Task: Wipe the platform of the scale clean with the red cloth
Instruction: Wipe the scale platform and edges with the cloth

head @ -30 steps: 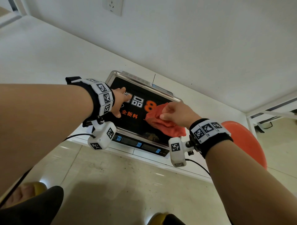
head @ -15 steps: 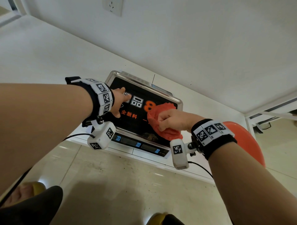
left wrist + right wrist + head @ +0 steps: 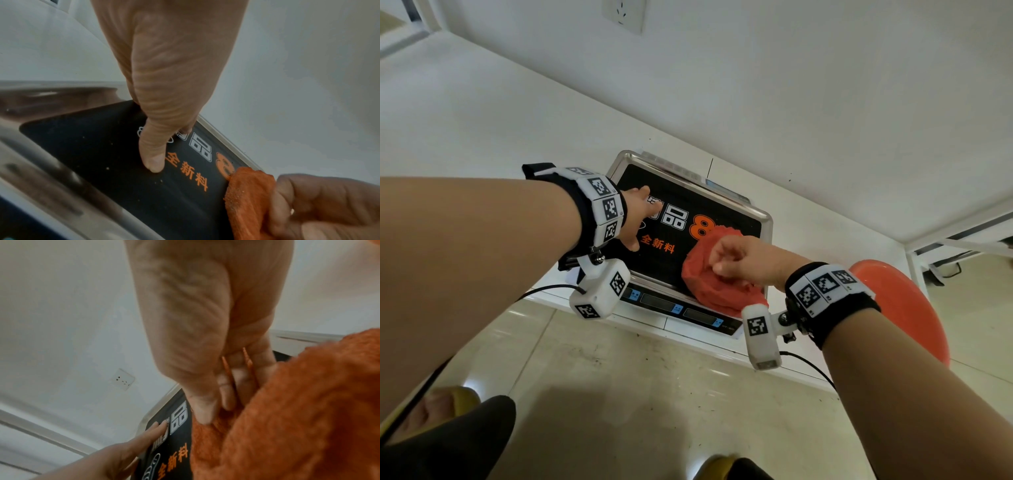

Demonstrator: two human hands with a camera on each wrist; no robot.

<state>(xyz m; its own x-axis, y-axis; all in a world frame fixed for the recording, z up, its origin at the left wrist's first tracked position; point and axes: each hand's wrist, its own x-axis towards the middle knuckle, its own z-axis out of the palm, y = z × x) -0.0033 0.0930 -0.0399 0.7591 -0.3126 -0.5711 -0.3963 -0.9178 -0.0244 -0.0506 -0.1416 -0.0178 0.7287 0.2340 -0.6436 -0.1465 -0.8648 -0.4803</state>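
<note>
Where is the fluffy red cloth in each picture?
Head: crumpled red cloth, centre-right, under the right hand.
Left wrist: bottom right.
Right wrist: fills the lower right.
Shared landmark: orange lettering on the scale's black platform.

The scale (image 3: pixel 681 274) sits at the front edge of a white counter, its steel-rimmed platform (image 3: pixel 766 219) covered by a black sheet printed with white and orange characters and specked with crumbs. The red cloth (image 3: pixel 717 284), bunched and fuzzy, lies on the platform's near right corner, overhanging its front rim.
</note>
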